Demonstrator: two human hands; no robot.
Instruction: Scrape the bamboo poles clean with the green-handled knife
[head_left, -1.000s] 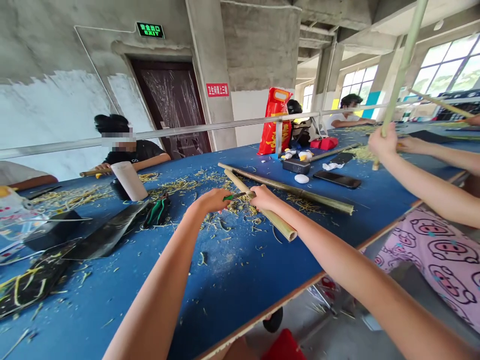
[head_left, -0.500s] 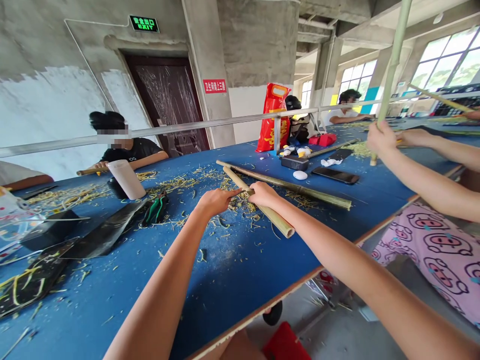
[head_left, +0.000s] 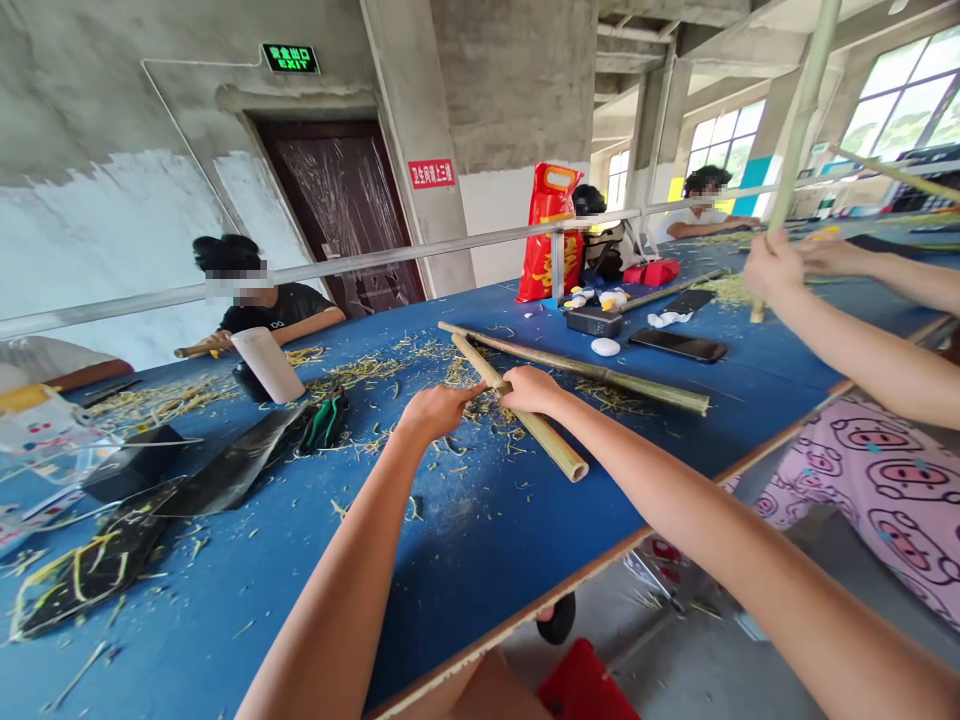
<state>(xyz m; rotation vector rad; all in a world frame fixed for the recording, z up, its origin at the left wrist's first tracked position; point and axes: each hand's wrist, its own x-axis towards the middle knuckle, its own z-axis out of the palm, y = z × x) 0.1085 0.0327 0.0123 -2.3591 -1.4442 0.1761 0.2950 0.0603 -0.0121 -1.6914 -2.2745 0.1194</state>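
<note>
A cut bamboo tube (head_left: 525, 415) lies slanted on the blue worktable (head_left: 465, 520), its open end towards me. My right hand (head_left: 531, 390) is closed around it near the middle. My left hand (head_left: 439, 412) sits just left of the tube, closed on a small knife (head_left: 480, 390) whose thin blade reaches the bamboo; its handle is hidden in my fist. Beyond my hands lies a longer green-brown bamboo pole (head_left: 577, 368). Pale bamboo shavings (head_left: 480, 405) are scattered around both hands.
At the right, a co-worker's hands (head_left: 780, 268) hold an upright bamboo pole (head_left: 799, 130) above pink pig-print trousers (head_left: 885, 490). A phone (head_left: 679, 345), a white cup (head_left: 268, 365), a dark green glove (head_left: 324, 422) and black strips (head_left: 232, 475) lie on the table.
The green handle visible between my hands a second ago is now hidden in my left fist. My left hand has moved closer to the tube, and the view has shifted slightly.
</note>
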